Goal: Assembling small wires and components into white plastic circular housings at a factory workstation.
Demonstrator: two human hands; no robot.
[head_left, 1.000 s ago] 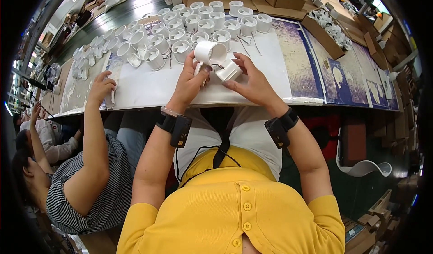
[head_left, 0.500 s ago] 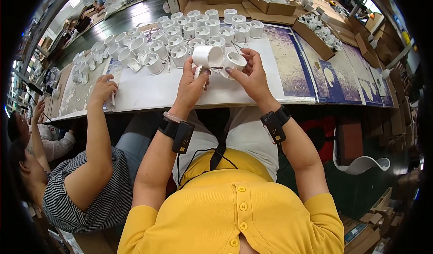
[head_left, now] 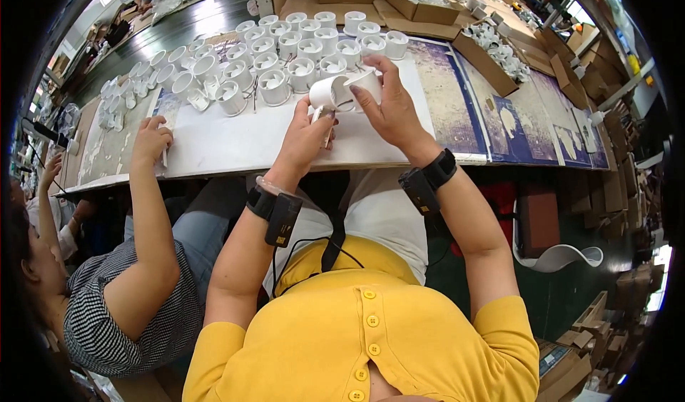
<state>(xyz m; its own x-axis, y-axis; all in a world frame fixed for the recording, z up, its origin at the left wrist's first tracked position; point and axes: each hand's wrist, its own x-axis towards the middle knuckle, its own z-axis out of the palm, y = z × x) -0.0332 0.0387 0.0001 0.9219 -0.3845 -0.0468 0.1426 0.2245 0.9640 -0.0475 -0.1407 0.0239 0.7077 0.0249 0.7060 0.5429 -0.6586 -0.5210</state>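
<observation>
My left hand (head_left: 305, 141) is closed on a white cylindrical housing (head_left: 325, 93), gripping it low by a narrow white part, with the open end turned to the right. In my right hand (head_left: 396, 111) is a white cup-shaped piece (head_left: 367, 84), held between thumb and fingers and tilted toward that open end. The two pieces are side by side at the mouth; whether they touch I cannot tell. A dark wire shows between them. Just beyond my hands stand several rows of similar white cups (head_left: 274, 89) with white pieces inside.
The white tabletop (head_left: 242, 139) runs under my hands. On the left, a co-worker's hand (head_left: 153, 139) rests near the table edge, beside more white parts (head_left: 118, 106). Cardboard boxes of parts (head_left: 489, 59) stand at the back and right. Below right is a white curved seat (head_left: 564, 259).
My right hand has turned and tilted its cup, bringing it against or close to the mouth of the left housing. The whole view has shifted slightly.
</observation>
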